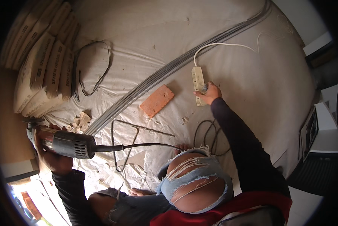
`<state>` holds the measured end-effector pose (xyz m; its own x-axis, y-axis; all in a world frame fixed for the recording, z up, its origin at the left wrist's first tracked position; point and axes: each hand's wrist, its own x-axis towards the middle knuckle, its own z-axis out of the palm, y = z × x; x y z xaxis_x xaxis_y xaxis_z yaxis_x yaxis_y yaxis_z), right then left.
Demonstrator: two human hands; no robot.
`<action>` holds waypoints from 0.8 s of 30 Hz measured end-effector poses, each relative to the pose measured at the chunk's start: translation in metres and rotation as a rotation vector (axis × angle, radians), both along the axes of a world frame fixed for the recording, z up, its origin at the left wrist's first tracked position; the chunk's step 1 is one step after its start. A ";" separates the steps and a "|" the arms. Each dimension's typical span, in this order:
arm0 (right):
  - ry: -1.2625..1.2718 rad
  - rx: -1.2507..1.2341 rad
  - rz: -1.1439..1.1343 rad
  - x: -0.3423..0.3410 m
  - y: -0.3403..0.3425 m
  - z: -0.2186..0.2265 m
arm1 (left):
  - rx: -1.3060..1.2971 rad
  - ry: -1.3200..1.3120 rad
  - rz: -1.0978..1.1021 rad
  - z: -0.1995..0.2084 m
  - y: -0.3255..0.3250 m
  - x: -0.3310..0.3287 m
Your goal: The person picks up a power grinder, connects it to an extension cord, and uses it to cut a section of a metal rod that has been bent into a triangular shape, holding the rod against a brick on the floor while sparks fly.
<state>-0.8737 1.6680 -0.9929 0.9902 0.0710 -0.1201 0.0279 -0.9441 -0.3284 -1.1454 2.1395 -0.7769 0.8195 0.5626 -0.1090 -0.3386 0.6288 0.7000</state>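
Beyond your left hand (57, 161) stand stacked sacks (41, 73); grey rods (139, 90) slant between your hands. That left hand curls around the angle grinder (73, 144), its disc (32, 120) past your fingers. The power strip (197, 75) lies under your right hand (212, 94), which pinches a dark plug (204, 89) against it; whether that is seated, I can't tell. Were the grinder's switch on, power could start the disc and twist the tool from your one-handed grip.

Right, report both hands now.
Left hand: closed around a black-and-red angle grinder.
Right hand: closed on what looks like a small dark plug, at the long cream plastic power strip.
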 end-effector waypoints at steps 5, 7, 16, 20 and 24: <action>-0.079 0.101 -0.106 0.018 -0.073 -0.057 | -0.080 -0.007 0.034 -0.018 0.008 -0.009; -0.022 0.189 -0.151 0.019 -0.085 -0.056 | -0.090 0.005 0.109 -0.016 0.015 -0.014; -0.049 -0.108 -0.149 0.014 -0.076 -0.031 | -0.166 -0.012 0.016 -0.019 0.007 -0.008; -0.004 -0.256 0.089 0.000 -0.062 -0.005 | -0.122 0.037 0.022 -0.022 0.009 -0.007; -0.016 -0.367 0.181 -0.009 -0.050 0.015 | -0.133 0.037 0.053 -0.024 0.009 -0.006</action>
